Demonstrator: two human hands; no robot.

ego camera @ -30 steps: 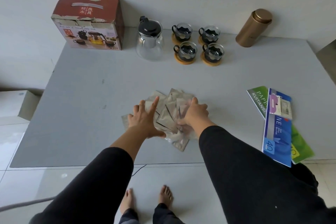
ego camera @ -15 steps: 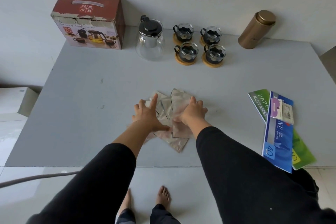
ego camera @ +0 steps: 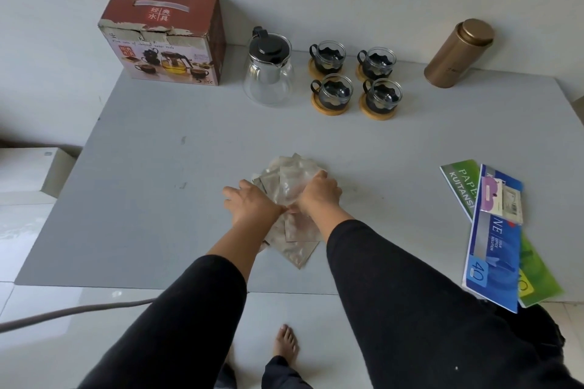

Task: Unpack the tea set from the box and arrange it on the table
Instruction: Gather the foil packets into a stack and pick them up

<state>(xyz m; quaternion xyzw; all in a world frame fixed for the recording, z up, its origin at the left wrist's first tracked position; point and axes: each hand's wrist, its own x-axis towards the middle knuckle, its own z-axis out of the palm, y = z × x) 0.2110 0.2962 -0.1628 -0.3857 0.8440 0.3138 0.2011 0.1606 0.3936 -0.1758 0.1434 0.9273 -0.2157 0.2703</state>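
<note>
The left hand (ego camera: 252,204) and right hand (ego camera: 319,191) sit close together at the near middle of the counter (ego camera: 158,167), fingers curled down onto a loose heap of silvery plastic sleeves (ego camera: 292,180), apparently bunching them, though whether they grip or merely press I cannot tell. Farther off, the glass teapot (ego camera: 268,73) and four cups on wooden coasters (ego camera: 354,79) already stand arranged right of the box (ego camera: 164,38), with a gold canister (ego camera: 458,54) far right and booklets (ego camera: 493,230) near right. Unpacking looks finished; clearing wrappers remains, which calls for gathering the slippery heap tightly before lifting.

head cam | high, angled forward-down | table (ego camera: 126,199) near, wall beyond
</note>
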